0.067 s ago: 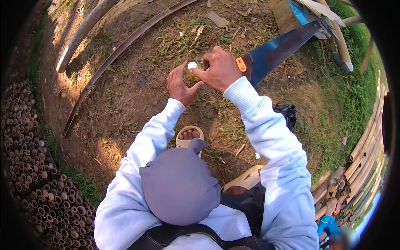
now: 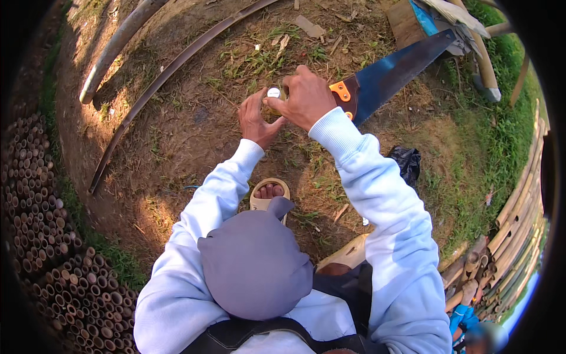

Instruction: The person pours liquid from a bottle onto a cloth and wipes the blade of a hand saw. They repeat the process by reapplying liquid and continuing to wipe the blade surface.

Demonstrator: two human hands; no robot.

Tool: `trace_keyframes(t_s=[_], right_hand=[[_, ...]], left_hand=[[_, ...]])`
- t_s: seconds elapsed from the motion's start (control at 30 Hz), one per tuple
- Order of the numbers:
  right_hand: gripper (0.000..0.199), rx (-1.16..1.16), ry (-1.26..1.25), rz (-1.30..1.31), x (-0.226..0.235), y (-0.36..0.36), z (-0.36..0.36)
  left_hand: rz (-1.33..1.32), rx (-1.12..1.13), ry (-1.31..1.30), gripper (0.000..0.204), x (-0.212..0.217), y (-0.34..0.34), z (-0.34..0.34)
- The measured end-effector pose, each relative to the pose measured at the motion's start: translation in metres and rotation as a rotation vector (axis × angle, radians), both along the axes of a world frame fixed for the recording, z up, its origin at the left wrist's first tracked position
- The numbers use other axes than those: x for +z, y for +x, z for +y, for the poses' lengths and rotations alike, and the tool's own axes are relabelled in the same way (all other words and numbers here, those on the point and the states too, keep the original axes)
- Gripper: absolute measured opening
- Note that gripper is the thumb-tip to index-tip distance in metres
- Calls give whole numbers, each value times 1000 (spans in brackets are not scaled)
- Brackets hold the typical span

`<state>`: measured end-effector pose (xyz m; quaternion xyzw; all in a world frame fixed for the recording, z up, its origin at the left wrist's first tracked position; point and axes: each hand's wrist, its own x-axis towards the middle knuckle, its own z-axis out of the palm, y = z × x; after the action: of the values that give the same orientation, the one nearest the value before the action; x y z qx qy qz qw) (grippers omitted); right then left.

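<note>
Upper centre of the frame: both hands are meeting over bare dirt. The left hand [image 2: 257, 121] is cupping upward, fingers curled, and the right hand [image 2: 306, 97] is closing down from the right, pinching a small white round piece [image 2: 273, 92] between them. It is probably a cap or plug; too small to tell. The piece is sitting at the left hand's fingertips, just left of the right thumb. A blue-bladed handsaw [image 2: 389, 74] with orange handle is running from behind the right hand toward upper right. No labels are readable. A black plastic bag [image 2: 405, 162] is lying right of centre.
</note>
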<state>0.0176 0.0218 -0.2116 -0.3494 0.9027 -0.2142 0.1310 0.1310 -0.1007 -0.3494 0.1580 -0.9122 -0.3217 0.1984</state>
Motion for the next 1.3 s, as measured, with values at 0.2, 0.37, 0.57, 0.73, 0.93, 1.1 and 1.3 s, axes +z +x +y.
trace_keyframes(t_s=[0.2, 0.37, 0.57, 0.73, 0.93, 1.1, 1.3], right_hand=[[40, 64, 184, 124, -19, -1, -38], [33, 90, 308, 85, -17, -6, -31], [27, 92, 241, 67, -7, -11, -10], [22, 146, 103, 95, 7, -17, 28], [22, 248, 11, 112, 31, -21, 79], [30, 289, -71, 158, 44, -25, 117], [37, 5, -142, -26, 65, -24, 144]], left_hand=[[-43, 39, -26, 66, -20, -17, -8], [57, 30, -37, 64, -19, -21, -3], [127, -108, -103, 65, 0, -24, 0], [104, -227, -54, 63, 24, -32, 13], [130, -365, -14, 64, 49, -38, 40], [139, -483, 12, 62, 64, -48, 64], [154, -475, -106, 61, 80, -50, 86]])
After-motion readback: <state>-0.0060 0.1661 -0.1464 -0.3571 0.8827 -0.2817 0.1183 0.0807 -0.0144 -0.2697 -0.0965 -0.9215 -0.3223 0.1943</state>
